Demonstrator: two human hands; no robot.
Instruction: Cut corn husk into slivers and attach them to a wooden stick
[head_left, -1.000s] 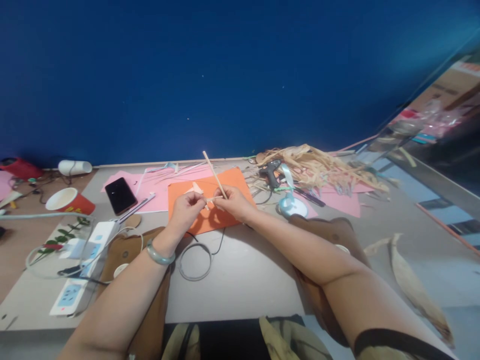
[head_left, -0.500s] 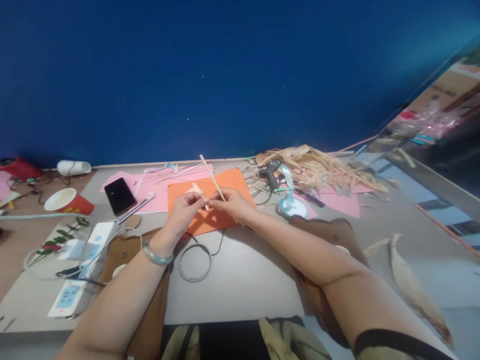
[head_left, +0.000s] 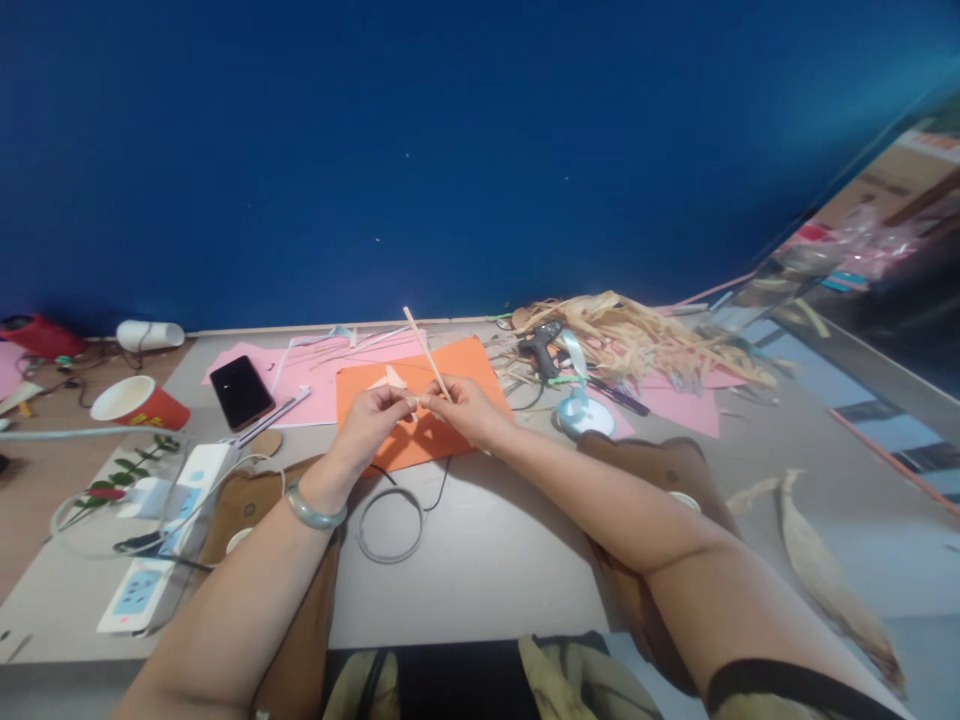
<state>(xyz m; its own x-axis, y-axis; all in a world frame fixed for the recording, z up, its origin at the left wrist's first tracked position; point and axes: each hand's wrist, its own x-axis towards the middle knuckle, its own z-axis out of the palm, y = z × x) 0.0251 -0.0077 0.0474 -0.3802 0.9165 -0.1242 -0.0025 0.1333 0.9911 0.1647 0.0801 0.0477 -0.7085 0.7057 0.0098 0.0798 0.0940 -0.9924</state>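
Over an orange sheet (head_left: pixel 465 362), my two hands meet with their fingertips close together. My right hand (head_left: pixel 471 412) is closed on a thin, straight pale strip (head_left: pixel 423 345), whose long end slants up and to the left. Thumb and forefinger of my left hand (head_left: pixel 373 425) are pinched at the same spot, on a small pale end or piece mostly hidden by the fingers. A pale pointed piece (head_left: pixel 392 377) shows just behind the left fingers; whether it is joined to the strip I cannot tell.
Right of the sheet are a hot glue gun (head_left: pixel 541 348), a ribbon roll (head_left: pixel 583 412) and a heap of dried strips (head_left: pixel 622 335). On the left sit a phone (head_left: pixel 241 392), a paper cup (head_left: pixel 142 403) and a power strip (head_left: pixel 139 592). A grey cable loop (head_left: pixel 390 560) lies in front.
Almost nothing differs. The right hand's strip has tipped very slightly to the right, and both hands stay together over the orange sheet.
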